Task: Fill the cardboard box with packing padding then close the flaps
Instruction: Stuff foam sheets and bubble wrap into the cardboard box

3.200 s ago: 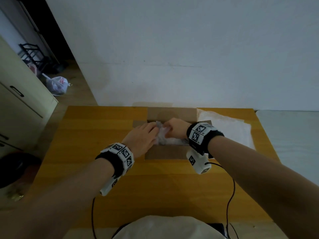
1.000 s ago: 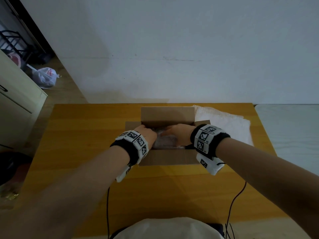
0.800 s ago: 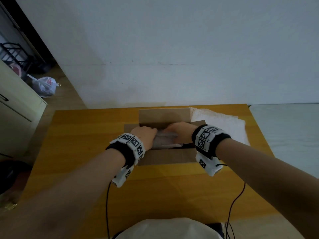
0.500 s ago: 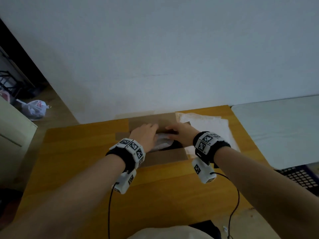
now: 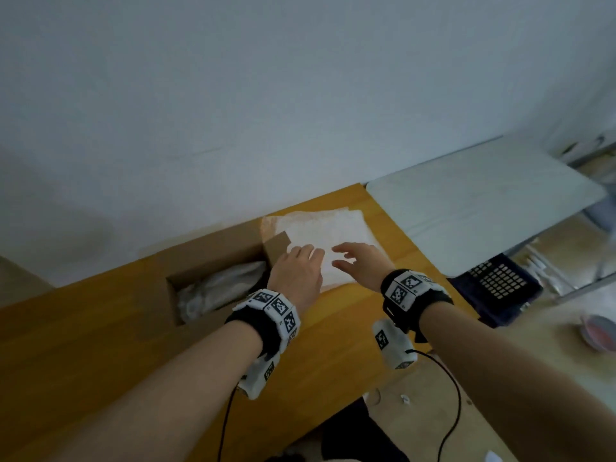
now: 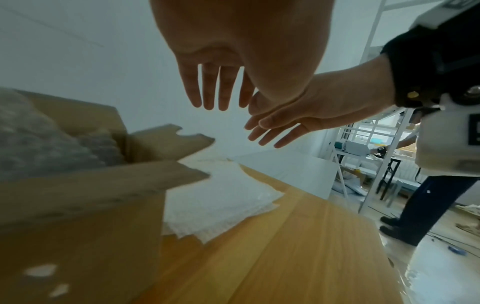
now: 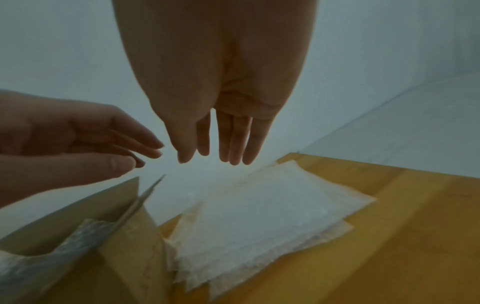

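Right now I see my left hand [image 5: 296, 268] and right hand [image 5: 361, 265] at frame centre, fingers [image 6: 223, 90] straight and apart, holding nothing, above the white padding stack [image 5: 325, 238]. Left of centre, the cardboard box [image 5: 213, 258] sits open on the wooden bench [image 5: 100, 328], bubble wrap [image 5: 220, 288] inside. Its raised right flap [image 5: 276, 246] stands between box and stack. At right, a dark crate [image 5: 496, 288] sits under a pale table [image 5: 483, 201].

1. No words, brand names or numbers can be read in any view.
2. The wrist bands [image 5: 276, 308] carry only black-and-white square marker patterns, not letters.
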Demonstrator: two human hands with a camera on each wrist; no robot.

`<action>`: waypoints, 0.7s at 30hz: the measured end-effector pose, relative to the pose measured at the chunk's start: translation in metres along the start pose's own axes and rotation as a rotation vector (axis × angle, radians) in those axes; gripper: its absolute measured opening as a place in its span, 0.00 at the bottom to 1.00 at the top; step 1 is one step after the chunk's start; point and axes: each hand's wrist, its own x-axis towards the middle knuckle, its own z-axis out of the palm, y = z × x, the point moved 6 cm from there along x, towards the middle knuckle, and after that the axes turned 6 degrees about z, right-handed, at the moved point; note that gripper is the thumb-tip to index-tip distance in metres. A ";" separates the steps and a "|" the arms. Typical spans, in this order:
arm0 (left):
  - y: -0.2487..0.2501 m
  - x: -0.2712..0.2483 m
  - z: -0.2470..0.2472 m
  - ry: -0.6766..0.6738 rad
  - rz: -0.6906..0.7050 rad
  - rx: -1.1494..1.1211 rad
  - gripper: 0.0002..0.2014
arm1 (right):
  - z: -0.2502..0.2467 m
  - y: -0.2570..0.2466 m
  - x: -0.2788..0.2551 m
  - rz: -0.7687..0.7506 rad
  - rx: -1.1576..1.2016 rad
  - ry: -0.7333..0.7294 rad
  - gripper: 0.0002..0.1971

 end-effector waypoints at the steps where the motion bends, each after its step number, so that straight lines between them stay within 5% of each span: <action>1: 0.006 0.005 0.007 -0.022 0.006 -0.001 0.20 | 0.000 0.013 0.001 0.022 0.011 -0.003 0.21; 9: 0.038 0.049 0.054 -0.127 -0.004 -0.046 0.19 | 0.007 0.083 0.034 0.078 0.018 -0.037 0.21; 21: 0.003 0.098 0.128 -0.342 -0.420 -0.049 0.29 | 0.032 0.115 0.116 -0.103 -0.163 -0.122 0.32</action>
